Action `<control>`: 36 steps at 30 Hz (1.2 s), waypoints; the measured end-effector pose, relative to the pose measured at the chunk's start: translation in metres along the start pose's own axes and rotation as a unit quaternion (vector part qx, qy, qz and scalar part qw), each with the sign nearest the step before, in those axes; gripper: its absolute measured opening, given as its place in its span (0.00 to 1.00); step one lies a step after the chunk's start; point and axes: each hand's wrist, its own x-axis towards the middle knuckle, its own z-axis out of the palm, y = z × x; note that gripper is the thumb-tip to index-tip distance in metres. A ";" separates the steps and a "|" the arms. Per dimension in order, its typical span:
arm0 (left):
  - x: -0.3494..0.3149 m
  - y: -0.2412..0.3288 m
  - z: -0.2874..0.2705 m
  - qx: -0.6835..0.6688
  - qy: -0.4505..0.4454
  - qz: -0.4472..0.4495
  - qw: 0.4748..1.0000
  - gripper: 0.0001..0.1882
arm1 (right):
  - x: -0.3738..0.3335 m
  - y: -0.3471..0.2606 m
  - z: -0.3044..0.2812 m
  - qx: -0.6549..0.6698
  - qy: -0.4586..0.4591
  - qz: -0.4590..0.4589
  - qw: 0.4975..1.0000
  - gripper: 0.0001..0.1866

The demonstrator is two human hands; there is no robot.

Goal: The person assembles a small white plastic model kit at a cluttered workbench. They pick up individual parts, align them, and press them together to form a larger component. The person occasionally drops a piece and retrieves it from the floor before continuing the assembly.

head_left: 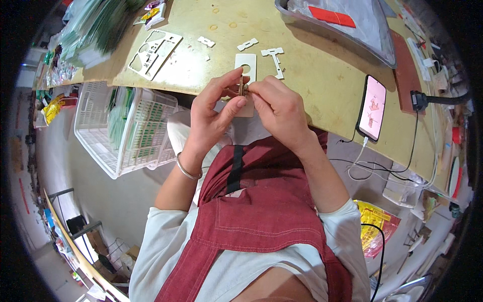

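Note:
Both hands meet at the table's near edge. My left hand [215, 104] grips a small thin tan piece [242, 80], seen nearly edge-on, between thumb and fingers. From the other side my right hand [279, 104] pinches at the same piece; its fingertips partly hide it. Behind and beneath them is a white rectangular plate [246, 59] with a round hole, jutting over the table edge. Just beyond lie small white cut-out pieces: a notched one [247, 44], another notched one [206, 42] and a T-shaped one [274, 59].
A white cut-out frame sheet [163, 44] lies to the left on the table. Stacked clear sleeves [100, 30] fill the far left. A grey bin [342, 43] stands far right. Right of my hands rests a lit phone [371, 108] with a cable. A white crate [128, 141] sits below left.

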 end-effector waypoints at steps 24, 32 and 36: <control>-0.015 -0.012 0.009 0.025 0.064 0.047 0.997 0.23 | -0.002 -0.006 0.009 -0.028 0.020 0.014 0.999 0.07; -0.009 -0.010 0.009 0.048 0.062 0.055 0.995 0.21 | 0.010 0.000 0.001 -0.055 -0.015 -0.034 0.998 0.06; -0.004 -0.016 0.012 0.048 0.074 0.070 0.994 0.21 | 0.011 0.001 0.004 -0.061 0.000 -0.021 0.998 0.07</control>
